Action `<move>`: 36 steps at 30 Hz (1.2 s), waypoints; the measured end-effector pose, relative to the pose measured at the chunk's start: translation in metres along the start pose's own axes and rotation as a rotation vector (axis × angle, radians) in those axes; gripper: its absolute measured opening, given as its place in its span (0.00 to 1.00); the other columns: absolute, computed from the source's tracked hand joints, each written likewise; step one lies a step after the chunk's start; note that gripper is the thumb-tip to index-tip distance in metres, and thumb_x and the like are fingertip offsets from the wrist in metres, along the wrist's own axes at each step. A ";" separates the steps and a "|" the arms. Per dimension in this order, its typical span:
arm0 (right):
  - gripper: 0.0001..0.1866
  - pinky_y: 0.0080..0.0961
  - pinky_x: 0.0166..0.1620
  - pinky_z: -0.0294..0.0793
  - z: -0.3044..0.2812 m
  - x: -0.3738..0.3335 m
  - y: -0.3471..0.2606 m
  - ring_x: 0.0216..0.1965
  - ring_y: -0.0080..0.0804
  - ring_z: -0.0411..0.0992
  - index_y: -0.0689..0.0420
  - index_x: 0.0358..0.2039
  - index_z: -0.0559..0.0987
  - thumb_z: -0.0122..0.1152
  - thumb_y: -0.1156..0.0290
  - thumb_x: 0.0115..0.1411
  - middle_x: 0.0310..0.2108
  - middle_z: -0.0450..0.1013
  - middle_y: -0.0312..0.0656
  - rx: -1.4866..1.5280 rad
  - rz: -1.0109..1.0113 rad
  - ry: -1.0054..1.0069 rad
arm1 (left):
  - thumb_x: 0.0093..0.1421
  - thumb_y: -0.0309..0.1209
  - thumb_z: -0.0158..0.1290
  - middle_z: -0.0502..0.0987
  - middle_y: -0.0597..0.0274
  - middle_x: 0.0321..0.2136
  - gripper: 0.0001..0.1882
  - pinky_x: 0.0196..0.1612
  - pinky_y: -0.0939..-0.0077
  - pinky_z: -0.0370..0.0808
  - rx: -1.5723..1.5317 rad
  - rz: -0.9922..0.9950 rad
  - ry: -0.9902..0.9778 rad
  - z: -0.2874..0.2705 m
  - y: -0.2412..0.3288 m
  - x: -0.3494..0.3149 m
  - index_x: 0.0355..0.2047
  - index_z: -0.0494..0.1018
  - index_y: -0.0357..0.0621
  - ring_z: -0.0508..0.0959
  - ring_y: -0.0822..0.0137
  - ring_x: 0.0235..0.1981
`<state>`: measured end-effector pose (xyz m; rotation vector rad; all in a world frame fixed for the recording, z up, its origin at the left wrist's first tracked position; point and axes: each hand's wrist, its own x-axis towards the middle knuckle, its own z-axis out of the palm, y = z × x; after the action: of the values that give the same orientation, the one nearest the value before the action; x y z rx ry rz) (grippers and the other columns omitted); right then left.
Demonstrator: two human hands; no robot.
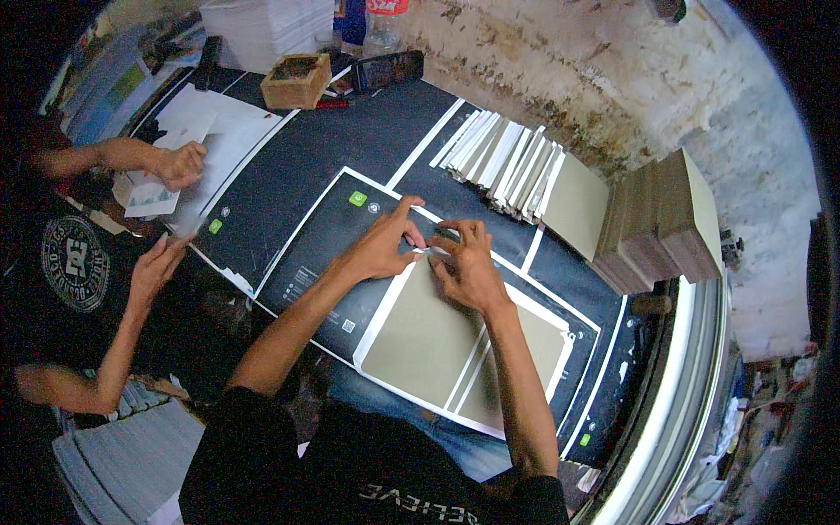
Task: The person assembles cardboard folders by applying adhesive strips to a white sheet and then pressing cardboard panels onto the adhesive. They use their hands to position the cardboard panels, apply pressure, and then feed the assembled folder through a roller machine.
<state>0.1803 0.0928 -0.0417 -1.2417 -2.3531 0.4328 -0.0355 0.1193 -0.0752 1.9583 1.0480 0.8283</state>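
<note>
A book cover lies in front of me: grey boards [420, 337] on a white sheet, whose margin frames them, with a narrow spine strip between the two panels. At its far left corner my left hand [385, 243] has thumb and fingers bent together on the white paper edge. Beside it my right hand [468, 265] presses the same edge with curled fingers, its thumb over the board. The fingertips nearly meet, and the bit of paper between them is mostly hidden. Under the cover is a black printed sheet [319, 262] with white borders.
Against the wall stand leaning grey boards [678, 219] and a row of white-edged covers [503, 166]. At left a co-worker's hand [181, 166] is over white sheets [232, 118]. Behind are a wooden box [297, 80] and a tall paper stack [267, 35]. A pale curved rail [665, 402] runs along the right.
</note>
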 end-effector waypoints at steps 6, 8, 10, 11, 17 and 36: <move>0.16 0.47 0.64 0.61 -0.001 0.006 0.001 0.59 0.51 0.62 0.57 0.42 0.84 0.67 0.70 0.52 0.55 0.70 0.50 -0.038 -0.054 0.007 | 0.54 0.26 0.65 0.83 0.61 0.32 0.45 0.37 0.69 0.77 -0.016 -0.018 -0.019 -0.004 -0.006 0.003 0.67 0.50 0.41 0.82 0.64 0.36; 0.14 0.47 0.64 0.61 0.001 0.008 0.004 0.59 0.50 0.62 0.56 0.41 0.84 0.68 0.70 0.52 0.55 0.70 0.50 -0.004 -0.063 0.012 | 0.55 0.26 0.65 0.83 0.60 0.32 0.45 0.36 0.69 0.77 -0.037 -0.003 -0.026 -0.004 -0.005 0.005 0.67 0.51 0.41 0.82 0.64 0.35; 0.14 0.47 0.64 0.61 0.005 0.009 0.006 0.60 0.49 0.61 0.56 0.41 0.85 0.69 0.73 0.51 0.57 0.70 0.48 0.036 -0.013 0.017 | 0.55 0.23 0.63 0.83 0.54 0.32 0.42 0.41 0.65 0.78 -0.044 -0.045 -0.054 -0.005 0.004 0.006 0.65 0.51 0.37 0.82 0.60 0.36; 0.14 0.47 0.65 0.60 0.008 0.009 0.007 0.61 0.48 0.61 0.56 0.40 0.85 0.70 0.75 0.51 0.58 0.69 0.47 0.059 0.009 0.018 | 0.56 0.21 0.62 0.82 0.51 0.32 0.40 0.43 0.63 0.78 -0.046 -0.069 -0.066 -0.007 0.010 0.005 0.63 0.51 0.35 0.82 0.57 0.36; 0.12 0.48 0.66 0.59 0.016 0.007 0.008 0.62 0.51 0.59 0.54 0.38 0.87 0.72 0.75 0.50 0.61 0.67 0.48 0.086 0.055 0.123 | 0.57 0.21 0.61 0.82 0.50 0.32 0.40 0.42 0.65 0.79 -0.035 -0.097 -0.054 -0.002 0.004 0.004 0.64 0.49 0.33 0.82 0.57 0.35; 0.28 0.39 0.53 0.74 0.007 -0.025 -0.024 0.53 0.48 0.69 0.65 0.59 0.72 0.54 0.75 0.56 0.48 0.69 0.50 -0.365 -0.062 -0.281 | 0.54 0.24 0.64 0.83 0.62 0.38 0.52 0.48 0.67 0.76 -0.094 -0.158 -0.054 -0.004 -0.003 -0.005 0.72 0.43 0.38 0.79 0.66 0.40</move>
<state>0.1723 0.0583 -0.0425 -1.3318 -2.7954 0.1671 -0.0424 0.1168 -0.0763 1.7840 1.0963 0.7207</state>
